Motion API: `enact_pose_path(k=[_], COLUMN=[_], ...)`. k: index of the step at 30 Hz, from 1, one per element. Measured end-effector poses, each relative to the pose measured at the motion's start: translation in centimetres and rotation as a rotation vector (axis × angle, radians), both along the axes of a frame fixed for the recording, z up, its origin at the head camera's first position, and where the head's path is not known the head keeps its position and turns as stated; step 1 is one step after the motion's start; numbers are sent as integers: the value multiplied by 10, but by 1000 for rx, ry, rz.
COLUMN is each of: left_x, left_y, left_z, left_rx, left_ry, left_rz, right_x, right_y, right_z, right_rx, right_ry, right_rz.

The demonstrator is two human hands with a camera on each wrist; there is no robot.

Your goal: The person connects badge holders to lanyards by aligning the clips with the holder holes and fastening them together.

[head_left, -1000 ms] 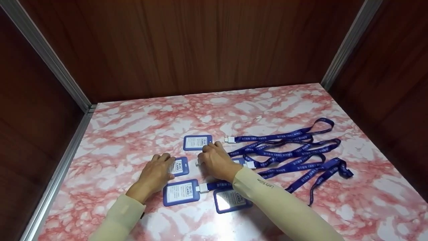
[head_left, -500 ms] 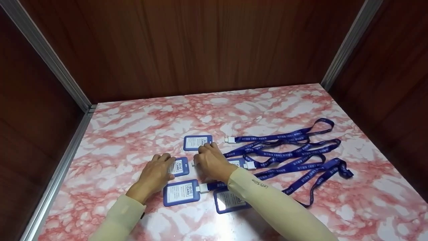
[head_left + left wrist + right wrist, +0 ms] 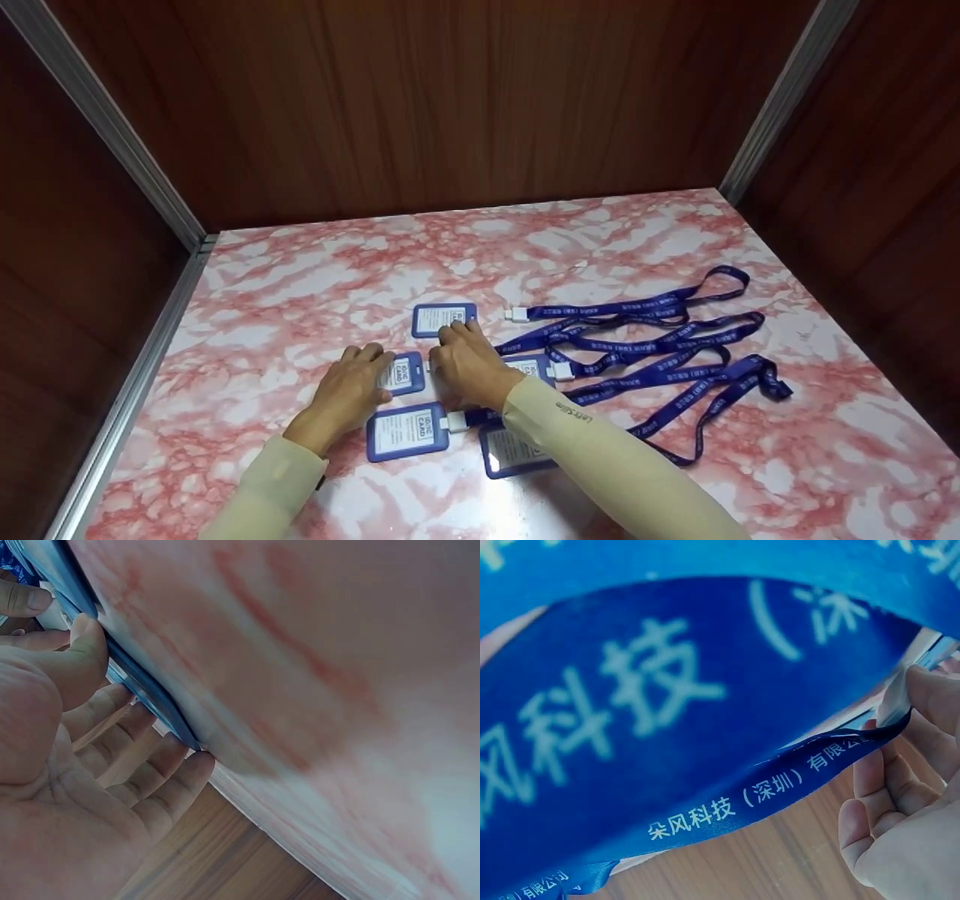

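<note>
My left hand [image 3: 341,394] holds a blue-framed ID card holder [image 3: 405,373] flat on the table. In the left wrist view its thumb and fingers grip opposite edges of that card holder [image 3: 154,694]. Just to the right, my right hand [image 3: 472,366] pinches the clip end of a dark blue lanyard, close to the holder's slotted edge. The clip is mostly hidden by fingers in the head view. In the right wrist view a whitish clip [image 3: 895,699] shows between thumb and fingers, with the printed lanyard [image 3: 742,799] trailing away from it.
Another card holder [image 3: 431,321] lies behind, apart from a loose lanyard clip [image 3: 516,314]. Card holders joined to lanyards lie in front [image 3: 407,433] and to the right [image 3: 529,366]. A further holder [image 3: 510,454] is partly under the right forearm. Blue lanyards [image 3: 652,345] spread rightward.
My right hand has slid a little left towards the held card holder, drawing its lanyard along. My left hand and its card holder have stayed in place.
</note>
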State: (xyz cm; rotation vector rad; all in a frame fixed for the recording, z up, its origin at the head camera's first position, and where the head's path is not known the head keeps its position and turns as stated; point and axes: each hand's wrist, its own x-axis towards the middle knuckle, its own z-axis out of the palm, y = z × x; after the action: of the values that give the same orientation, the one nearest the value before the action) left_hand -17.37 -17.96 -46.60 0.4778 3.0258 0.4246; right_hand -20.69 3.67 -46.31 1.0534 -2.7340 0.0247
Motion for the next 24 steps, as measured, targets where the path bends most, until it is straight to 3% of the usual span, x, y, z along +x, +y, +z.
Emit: enact_pose_path(k=[24], left_x=[2], left_y=[0], left_z=[0], left_rx=[-9], left_ry=[11], left_rz=[-5], right_x=[3], right_y=[-10], right_z=[-3], right_rx=[51], right_ry=[44], right_rz=[11])
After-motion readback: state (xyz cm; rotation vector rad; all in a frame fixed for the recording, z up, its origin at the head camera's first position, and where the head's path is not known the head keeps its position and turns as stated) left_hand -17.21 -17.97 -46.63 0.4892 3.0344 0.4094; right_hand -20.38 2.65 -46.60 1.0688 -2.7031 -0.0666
